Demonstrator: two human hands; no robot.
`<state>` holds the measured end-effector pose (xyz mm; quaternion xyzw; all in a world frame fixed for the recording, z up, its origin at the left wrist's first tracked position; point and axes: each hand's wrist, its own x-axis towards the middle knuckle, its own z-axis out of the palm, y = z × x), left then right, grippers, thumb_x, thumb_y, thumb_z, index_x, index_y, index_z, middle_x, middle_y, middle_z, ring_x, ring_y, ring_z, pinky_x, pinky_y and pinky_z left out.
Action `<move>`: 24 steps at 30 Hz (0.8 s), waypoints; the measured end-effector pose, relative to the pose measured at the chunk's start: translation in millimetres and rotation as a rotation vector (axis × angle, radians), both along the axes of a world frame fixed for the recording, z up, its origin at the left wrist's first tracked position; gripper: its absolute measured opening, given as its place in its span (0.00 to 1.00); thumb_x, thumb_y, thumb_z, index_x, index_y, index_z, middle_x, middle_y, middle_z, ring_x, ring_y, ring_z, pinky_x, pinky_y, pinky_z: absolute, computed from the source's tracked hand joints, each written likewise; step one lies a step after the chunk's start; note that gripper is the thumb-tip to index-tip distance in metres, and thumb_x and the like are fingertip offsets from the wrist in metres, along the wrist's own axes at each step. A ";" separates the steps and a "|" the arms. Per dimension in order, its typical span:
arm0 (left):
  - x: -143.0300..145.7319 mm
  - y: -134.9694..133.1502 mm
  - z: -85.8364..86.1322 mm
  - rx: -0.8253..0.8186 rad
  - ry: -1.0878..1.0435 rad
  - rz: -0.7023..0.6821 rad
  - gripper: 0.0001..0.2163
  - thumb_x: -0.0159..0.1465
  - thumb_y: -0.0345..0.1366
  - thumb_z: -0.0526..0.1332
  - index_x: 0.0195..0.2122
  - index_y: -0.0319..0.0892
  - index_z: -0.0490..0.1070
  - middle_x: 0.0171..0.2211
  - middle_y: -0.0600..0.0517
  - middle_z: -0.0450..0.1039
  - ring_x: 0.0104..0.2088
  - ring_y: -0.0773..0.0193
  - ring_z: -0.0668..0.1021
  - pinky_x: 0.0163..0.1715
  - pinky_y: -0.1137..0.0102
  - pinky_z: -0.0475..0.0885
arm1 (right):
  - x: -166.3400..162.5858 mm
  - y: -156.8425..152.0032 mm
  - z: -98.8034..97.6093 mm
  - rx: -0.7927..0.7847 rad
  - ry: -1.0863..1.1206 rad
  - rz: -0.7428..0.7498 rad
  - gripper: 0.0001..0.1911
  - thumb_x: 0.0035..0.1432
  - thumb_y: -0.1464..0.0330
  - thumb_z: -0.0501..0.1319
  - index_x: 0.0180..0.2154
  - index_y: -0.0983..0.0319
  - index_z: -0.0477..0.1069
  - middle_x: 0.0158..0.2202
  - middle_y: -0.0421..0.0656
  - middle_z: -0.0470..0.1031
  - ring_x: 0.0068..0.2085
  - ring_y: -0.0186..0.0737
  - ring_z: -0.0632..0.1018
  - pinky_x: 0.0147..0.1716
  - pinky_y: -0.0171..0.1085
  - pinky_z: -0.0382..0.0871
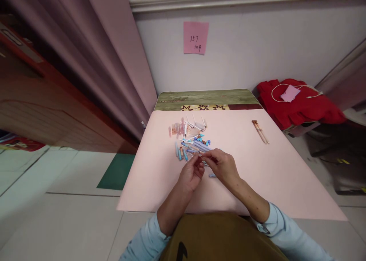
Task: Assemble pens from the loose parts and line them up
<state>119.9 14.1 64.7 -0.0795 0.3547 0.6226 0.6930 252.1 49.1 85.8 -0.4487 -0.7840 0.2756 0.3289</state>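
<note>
At the middle of the pink sheet point(286, 169), your left hand point(192, 174) and right hand point(221, 166) meet fingertip to fingertip. Both pinch a thin pen part point(202, 162) whose long axis seems to run 9 to 3 o'clock; its ends are too small to tell apart. A heap of loose pen pieces point(190, 139) lies at 12 o'clock, and two brown pens point(259, 131) at 2 o'clock.

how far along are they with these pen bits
Early, it seems. Done: two brown pens lie apart on the right of the pink sheet. In hand: the left hand and right hand pinch a thin pen part between them. Still to go: a pile of blue and pink pen parts beyond the hands, plus one blue piece by the right hand.
</note>
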 end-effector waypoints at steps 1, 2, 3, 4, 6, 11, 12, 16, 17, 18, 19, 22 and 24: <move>0.3 -0.1 0.7 -0.003 0.002 -0.007 0.03 0.61 0.29 0.64 0.33 0.34 0.73 0.24 0.52 0.74 0.20 0.76 0.71 0.19 0.82 0.65 | 0.4 0.3 -0.1 -0.018 -0.003 -0.005 0.06 0.60 0.65 0.61 0.36 0.57 0.78 0.35 0.42 0.80 0.33 0.37 0.78 0.33 0.34 0.69; 0.7 -0.1 1.4 -0.006 0.006 -0.015 0.03 0.61 0.29 0.65 0.33 0.35 0.73 0.24 0.52 0.74 0.19 0.76 0.71 0.19 0.82 0.64 | 0.8 0.6 -0.3 -0.033 -0.006 -0.009 0.06 0.60 0.65 0.62 0.36 0.57 0.78 0.35 0.42 0.80 0.32 0.37 0.78 0.33 0.34 0.69; 1.1 -0.1 1.9 -0.009 0.011 -0.021 0.03 0.60 0.29 0.65 0.33 0.35 0.73 0.24 0.53 0.74 0.19 0.76 0.70 0.19 0.82 0.64 | 1.2 0.9 -0.6 -0.042 -0.007 -0.012 0.06 0.60 0.65 0.62 0.35 0.57 0.78 0.35 0.42 0.80 0.32 0.38 0.78 0.33 0.34 0.69; 1.4 -0.1 2.3 -0.012 0.016 -0.025 0.03 0.60 0.29 0.65 0.33 0.35 0.73 0.24 0.53 0.74 0.19 0.76 0.70 0.19 0.82 0.64 | 1.4 1.2 -0.9 -0.048 -0.007 -0.015 0.06 0.60 0.64 0.62 0.35 0.57 0.77 0.34 0.42 0.80 0.32 0.38 0.78 0.33 0.34 0.69; 2.0 -0.1 2.2 -0.016 0.020 -0.034 0.03 0.60 0.30 0.66 0.33 0.35 0.73 0.24 0.53 0.74 0.19 0.77 0.70 0.19 0.81 0.63 | 1.5 1.7 -1.3 -0.057 0.003 -0.016 0.06 0.60 0.65 0.62 0.35 0.57 0.77 0.34 0.42 0.79 0.33 0.38 0.78 0.33 0.34 0.69; 2.8 0.2 -0.1 -0.018 0.010 -0.047 0.03 0.60 0.30 0.66 0.32 0.35 0.73 0.23 0.53 0.73 0.18 0.77 0.70 0.18 0.82 0.63 | 2.5 2.4 -0.5 -0.125 0.064 -0.028 0.05 0.57 0.64 0.64 0.35 0.58 0.76 0.31 0.40 0.78 0.30 0.36 0.77 0.31 0.33 0.69; 2.5 0.3 -0.2 -0.025 0.004 -0.051 0.03 0.60 0.30 0.66 0.33 0.35 0.73 0.23 0.53 0.73 0.18 0.77 0.70 0.18 0.82 0.63 | 3.4 2.7 -0.5 -0.148 0.079 -0.026 0.05 0.56 0.64 0.65 0.35 0.58 0.76 0.30 0.40 0.78 0.30 0.36 0.77 0.30 0.32 0.69; -0.5 0.5 3.0 -0.036 -0.039 -0.024 0.03 0.63 0.30 0.63 0.34 0.34 0.73 0.25 0.51 0.75 0.17 0.77 0.69 0.14 0.83 0.62 | 8.9 3.6 -2.4 -0.223 0.179 -0.027 0.10 0.54 0.60 0.67 0.35 0.59 0.76 0.25 0.38 0.75 0.25 0.34 0.74 0.26 0.31 0.67; -1.2 0.3 4.6 -0.032 -0.062 -0.002 0.03 0.63 0.29 0.62 0.34 0.33 0.73 0.27 0.51 0.76 0.17 0.77 0.69 0.14 0.83 0.62 | 10.4 3.7 -3.1 -0.239 0.209 -0.031 0.11 0.54 0.59 0.67 0.35 0.60 0.76 0.24 0.38 0.74 0.25 0.34 0.73 0.26 0.31 0.67; -1.8 -0.1 6.2 -0.028 -0.091 0.018 0.04 0.64 0.29 0.61 0.34 0.33 0.72 0.28 0.50 0.76 0.17 0.78 0.69 0.13 0.83 0.62 | 11.6 3.5 -3.6 -0.254 0.236 -0.036 0.13 0.53 0.58 0.67 0.35 0.60 0.76 0.24 0.38 0.74 0.24 0.33 0.72 0.25 0.31 0.66; -2.2 -0.7 7.9 -0.028 -0.125 0.033 0.04 0.65 0.29 0.60 0.34 0.33 0.72 0.28 0.49 0.77 0.17 0.78 0.68 0.13 0.84 0.62 | 12.6 3.1 -3.9 -0.266 0.257 -0.041 0.13 0.53 0.57 0.67 0.34 0.61 0.76 0.24 0.38 0.73 0.24 0.33 0.71 0.25 0.31 0.66; -2.9 -2.5 12.4 -0.035 -0.224 0.050 0.07 0.68 0.29 0.57 0.34 0.33 0.71 0.30 0.47 0.77 0.18 0.78 0.69 0.13 0.85 0.62 | 13.9 1.0 -3.2 -0.276 0.279 -0.048 0.14 0.54 0.56 0.66 0.33 0.61 0.76 0.22 0.38 0.72 0.23 0.33 0.69 0.24 0.31 0.64; -4.0 -3.4 14.6 -0.028 -0.271 0.063 0.08 0.69 0.29 0.54 0.36 0.33 0.71 0.30 0.47 0.77 0.18 0.79 0.69 0.14 0.86 0.64 | 14.0 -0.7 -2.6 -0.274 0.280 -0.038 0.13 0.55 0.57 0.65 0.32 0.61 0.75 0.22 0.38 0.71 0.23 0.32 0.68 0.23 0.31 0.63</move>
